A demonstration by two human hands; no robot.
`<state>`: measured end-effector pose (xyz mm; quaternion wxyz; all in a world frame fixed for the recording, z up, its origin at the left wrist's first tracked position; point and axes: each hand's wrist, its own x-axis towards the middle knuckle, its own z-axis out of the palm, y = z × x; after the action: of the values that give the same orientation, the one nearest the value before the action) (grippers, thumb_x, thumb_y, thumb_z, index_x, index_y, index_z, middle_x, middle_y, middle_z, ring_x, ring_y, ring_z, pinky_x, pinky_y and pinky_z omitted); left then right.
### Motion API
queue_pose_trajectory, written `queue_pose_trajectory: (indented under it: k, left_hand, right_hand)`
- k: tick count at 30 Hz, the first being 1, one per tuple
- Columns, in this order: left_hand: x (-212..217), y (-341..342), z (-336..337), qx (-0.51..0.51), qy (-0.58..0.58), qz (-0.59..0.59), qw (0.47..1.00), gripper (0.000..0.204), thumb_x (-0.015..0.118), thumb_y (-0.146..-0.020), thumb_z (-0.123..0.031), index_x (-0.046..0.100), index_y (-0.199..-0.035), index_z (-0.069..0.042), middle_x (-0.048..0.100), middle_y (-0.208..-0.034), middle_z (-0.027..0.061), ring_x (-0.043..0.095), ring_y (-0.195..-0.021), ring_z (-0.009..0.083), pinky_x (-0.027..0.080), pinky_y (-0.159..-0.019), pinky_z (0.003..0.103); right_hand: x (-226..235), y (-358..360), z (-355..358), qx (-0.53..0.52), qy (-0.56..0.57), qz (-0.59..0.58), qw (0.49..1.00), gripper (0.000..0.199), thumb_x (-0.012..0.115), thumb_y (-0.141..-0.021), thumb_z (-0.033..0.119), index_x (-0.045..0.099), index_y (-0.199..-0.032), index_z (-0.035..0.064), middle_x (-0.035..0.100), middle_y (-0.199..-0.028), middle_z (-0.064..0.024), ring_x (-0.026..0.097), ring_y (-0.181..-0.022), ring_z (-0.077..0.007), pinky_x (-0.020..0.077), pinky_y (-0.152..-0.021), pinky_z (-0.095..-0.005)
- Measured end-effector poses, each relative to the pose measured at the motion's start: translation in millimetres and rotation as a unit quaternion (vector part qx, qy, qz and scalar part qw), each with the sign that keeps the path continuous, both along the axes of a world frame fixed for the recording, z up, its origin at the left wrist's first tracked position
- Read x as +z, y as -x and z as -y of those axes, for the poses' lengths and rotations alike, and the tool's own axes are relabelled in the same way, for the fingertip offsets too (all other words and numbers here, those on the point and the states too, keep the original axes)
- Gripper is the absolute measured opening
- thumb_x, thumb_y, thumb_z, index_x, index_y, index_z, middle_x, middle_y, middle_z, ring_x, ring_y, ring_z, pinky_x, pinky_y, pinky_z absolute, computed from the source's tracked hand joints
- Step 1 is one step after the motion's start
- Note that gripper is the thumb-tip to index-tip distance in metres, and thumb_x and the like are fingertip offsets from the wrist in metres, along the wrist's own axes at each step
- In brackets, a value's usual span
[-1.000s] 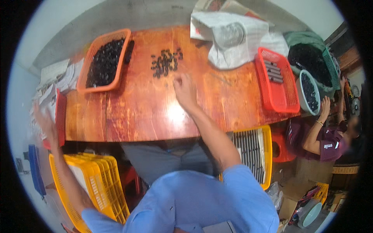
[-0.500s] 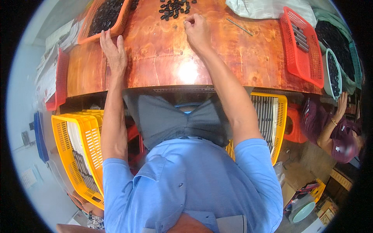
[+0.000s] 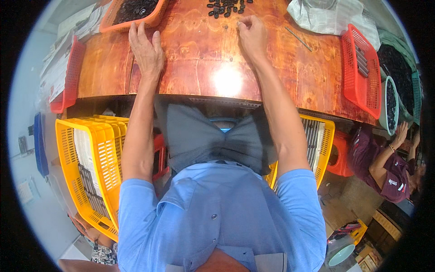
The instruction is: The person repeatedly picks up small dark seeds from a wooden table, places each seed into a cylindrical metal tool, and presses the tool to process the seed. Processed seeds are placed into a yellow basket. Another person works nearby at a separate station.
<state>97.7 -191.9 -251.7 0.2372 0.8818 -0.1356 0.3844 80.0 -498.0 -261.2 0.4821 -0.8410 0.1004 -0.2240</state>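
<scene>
My left hand [image 3: 146,51] lies flat, fingers apart, on the reddish wooden table [image 3: 199,72], just below an orange tray [image 3: 131,16] of small black parts. My right hand [image 3: 252,35] rests on the table with fingers curled, right beside a loose heap of small black parts [image 3: 226,7] at the top edge. Whether a part is pinched between its fingers is too small to tell.
A red basket [image 3: 360,72] with dark pieces stands at the table's right end, a white sack [image 3: 326,16] behind it. Yellow crates stand at my left [image 3: 88,158] and right [image 3: 319,136]. Another person [image 3: 389,165] sits at the far right beside tubs of black parts [image 3: 398,68].
My head has tipped further down, so the table slid toward the top. My left hand came up from beside the table and now lies flat on it. The right hand stays by the heap.
</scene>
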Motion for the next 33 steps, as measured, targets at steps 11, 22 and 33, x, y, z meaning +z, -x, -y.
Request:
queue_pose_trajectory:
  k: [11, 22, 33]
  left_hand:
    - [4, 3, 2, -0.004, -0.001, 0.000, 1.000, 0.056, 0.062, -0.103, -0.028, 0.044, -0.149, -0.001, 0.038, -0.157, 0.0248, 0.034, -0.146, 0.0423, 0.029, -0.121, 0.052]
    - [-1, 0, 2, -0.005, -0.006, 0.024, 1.000, 0.054, 0.062, -0.103, -0.027, 0.045, -0.148, -0.001, 0.040, -0.155, 0.0243, 0.037, -0.144, 0.0424, 0.032, -0.120, 0.052]
    - [-1, -1, 2, -0.006, -0.012, 0.030, 0.999, 0.054, 0.062, -0.103, -0.028, 0.046, -0.148, -0.001, 0.042, -0.153, 0.0245, 0.038, -0.143, 0.0425, 0.032, -0.119, 0.052]
  right_hand:
    - [9, 6, -3, -0.007, 0.009, 0.025, 1.000, 0.023, 0.069, -0.089, 0.023, 0.072, -0.095, 0.0009, 0.072, -0.098, -0.0178, 0.068, -0.091, -0.0338, 0.0524, -0.083, -0.0452]
    - [8, 3, -2, -0.011, 0.020, 0.019, 1.000, 0.023, 0.069, -0.089, 0.023, 0.073, -0.093, 0.0006, 0.072, -0.098, -0.0176, 0.068, -0.091, -0.0340, 0.0523, -0.084, -0.0451]
    - [5, 4, 0, -0.002, 0.011, 0.019, 1.000, 0.024, 0.069, -0.089, 0.024, 0.072, -0.095, 0.0006, 0.072, -0.098, -0.0176, 0.068, -0.092, -0.0340, 0.0524, -0.084, -0.0456]
